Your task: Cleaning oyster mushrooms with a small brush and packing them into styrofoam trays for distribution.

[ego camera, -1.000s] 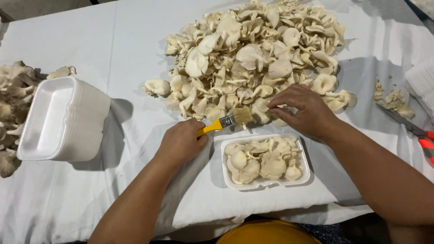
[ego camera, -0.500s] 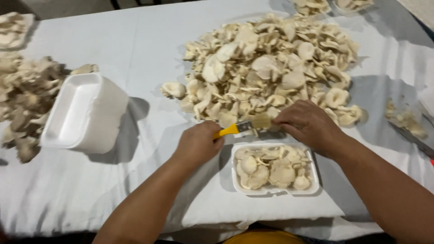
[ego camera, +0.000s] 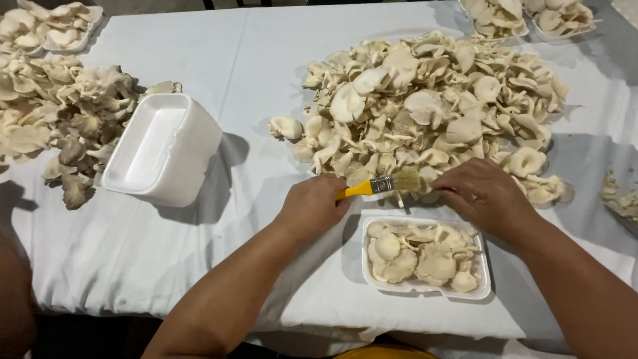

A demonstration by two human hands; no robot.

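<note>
My left hand [ego camera: 312,206] grips a small brush with a yellow handle [ego camera: 372,187], its bristles pointing right against a mushroom. My right hand [ego camera: 482,194] lies curled at the near edge of the large pile of pale oyster mushrooms [ego camera: 432,106], its fingers closed around a mushroom by the bristles; the mushroom itself is mostly hidden. Just below both hands sits a white foam tray [ego camera: 372,282] filled with several mushrooms.
A stack of empty white foam trays [ego camera: 163,149] stands to the left. Beyond it lies a darker heap of mushrooms [ego camera: 60,113]. Filled trays sit at the far left corner [ego camera: 53,26] and far right [ego camera: 525,16]. Mushroom scraps [ego camera: 621,199] lie at the right edge.
The view has shifted, so the whole table scene sits lower and more to the right. Both hands remain together at the pile's near edge with the brush against a mushroom.
</note>
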